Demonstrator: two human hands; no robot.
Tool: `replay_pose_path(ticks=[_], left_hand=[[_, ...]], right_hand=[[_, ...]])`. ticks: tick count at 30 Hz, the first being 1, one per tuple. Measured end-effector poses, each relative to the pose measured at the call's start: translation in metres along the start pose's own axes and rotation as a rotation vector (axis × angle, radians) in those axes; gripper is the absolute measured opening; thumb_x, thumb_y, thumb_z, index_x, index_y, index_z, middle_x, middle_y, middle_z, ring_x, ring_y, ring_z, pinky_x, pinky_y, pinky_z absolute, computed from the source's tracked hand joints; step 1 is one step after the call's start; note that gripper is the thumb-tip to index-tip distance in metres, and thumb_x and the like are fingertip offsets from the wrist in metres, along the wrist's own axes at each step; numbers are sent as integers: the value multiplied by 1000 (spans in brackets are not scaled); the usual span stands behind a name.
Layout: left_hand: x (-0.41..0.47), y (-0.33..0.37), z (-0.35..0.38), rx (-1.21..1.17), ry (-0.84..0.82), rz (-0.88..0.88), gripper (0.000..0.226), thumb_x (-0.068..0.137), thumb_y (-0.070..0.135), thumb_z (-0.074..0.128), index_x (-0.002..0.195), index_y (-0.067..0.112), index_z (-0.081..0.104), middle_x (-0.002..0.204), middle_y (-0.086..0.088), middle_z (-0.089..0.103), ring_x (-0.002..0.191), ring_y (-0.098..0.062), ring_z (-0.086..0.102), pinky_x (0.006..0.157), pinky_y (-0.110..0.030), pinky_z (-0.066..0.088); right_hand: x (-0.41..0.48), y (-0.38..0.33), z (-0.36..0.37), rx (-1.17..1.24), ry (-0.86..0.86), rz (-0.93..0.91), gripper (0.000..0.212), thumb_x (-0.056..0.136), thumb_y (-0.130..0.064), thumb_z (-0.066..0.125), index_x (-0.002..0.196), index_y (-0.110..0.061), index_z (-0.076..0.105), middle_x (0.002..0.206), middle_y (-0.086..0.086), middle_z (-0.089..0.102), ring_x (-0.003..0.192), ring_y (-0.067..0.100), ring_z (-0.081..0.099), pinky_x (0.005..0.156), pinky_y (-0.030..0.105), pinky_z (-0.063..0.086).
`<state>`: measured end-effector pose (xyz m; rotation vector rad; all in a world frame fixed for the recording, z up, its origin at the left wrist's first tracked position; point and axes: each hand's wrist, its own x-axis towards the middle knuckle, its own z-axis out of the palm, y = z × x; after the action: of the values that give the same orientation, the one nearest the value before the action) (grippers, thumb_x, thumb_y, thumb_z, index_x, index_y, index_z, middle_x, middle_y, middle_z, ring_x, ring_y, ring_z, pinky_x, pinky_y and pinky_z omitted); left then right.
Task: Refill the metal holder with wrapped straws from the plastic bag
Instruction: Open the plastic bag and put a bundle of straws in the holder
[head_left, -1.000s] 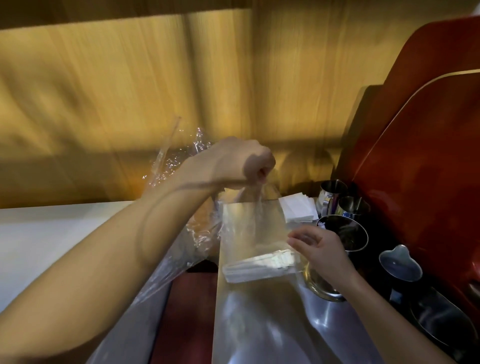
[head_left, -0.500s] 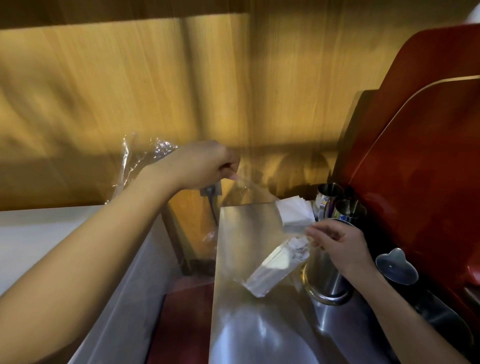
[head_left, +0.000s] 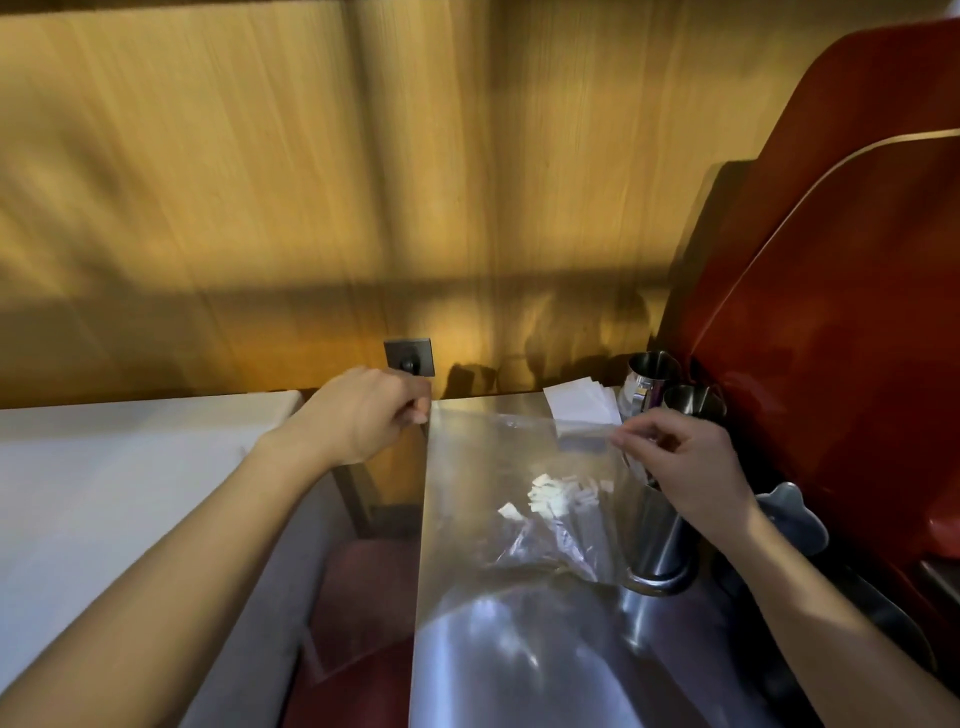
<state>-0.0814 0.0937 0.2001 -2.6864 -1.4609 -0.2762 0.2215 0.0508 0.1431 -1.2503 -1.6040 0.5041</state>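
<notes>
A clear plastic bag (head_left: 498, 467) is stretched flat between my two hands above the steel counter. My left hand (head_left: 363, 415) grips its top left corner near the wall. My right hand (head_left: 685, 467) pinches its top right edge. Inside the bag, the white ends of several wrapped straws (head_left: 550, 496) show, with the bundle slanting down toward the tall metal holder (head_left: 660, 545). The holder stands just under my right hand, which covers its mouth, so what is inside it is hidden.
A stack of white napkins (head_left: 576, 402) and two metal cups (head_left: 652, 369) (head_left: 693, 400) stand at the back. A red machine (head_left: 831, 312) fills the right side, with a heart-shaped metal piece (head_left: 784, 514) below. A wall socket (head_left: 410, 356) and a white counter (head_left: 104, 467) lie left.
My left hand has come down from high up to the counter's back edge, pulling the bag taut. The straw bundle has turned from lying sideways to end-on beside the holder.
</notes>
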Motion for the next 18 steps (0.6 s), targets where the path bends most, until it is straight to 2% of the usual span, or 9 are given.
replay_pose_path(ticks=[3,7,11,14,18], left_hand=[[-2,0,8,28,17,2,16,87,13,56,75,22,54,80,2,64,74,-19,58,66,-27,32],[-1,-1,11,-15,167,9,14,86,7,59,78,19,58,78,0,67,75,-19,60,66,-26,31],[-1,4,13,33,190,-5,13,83,5,58,78,17,59,80,-2,68,78,-21,61,67,-28,29],[-2,5,9,-1,322,-46,14,81,2,59,77,15,57,77,-1,65,75,-22,58,66,-30,29],[0,7,12,-30,145,-43,16,80,-1,56,78,15,58,78,-1,65,75,-24,59,66,-30,31]], right_hand=[[2,-2,2,-42,-82,8,23,74,-16,73,62,-33,64,56,-16,62,57,-2,53,53,9,37],[3,-3,1,61,76,2,17,75,-12,72,66,-26,68,66,-4,65,64,5,57,58,10,41],[4,-6,5,52,40,30,5,77,-11,70,73,-15,70,69,4,67,65,9,58,65,19,45],[5,-12,0,125,142,-14,5,76,-13,70,74,-16,69,71,0,68,67,6,60,62,9,45],[8,-9,2,46,54,-12,4,77,-13,70,75,-16,70,71,3,67,67,9,59,63,13,44]])
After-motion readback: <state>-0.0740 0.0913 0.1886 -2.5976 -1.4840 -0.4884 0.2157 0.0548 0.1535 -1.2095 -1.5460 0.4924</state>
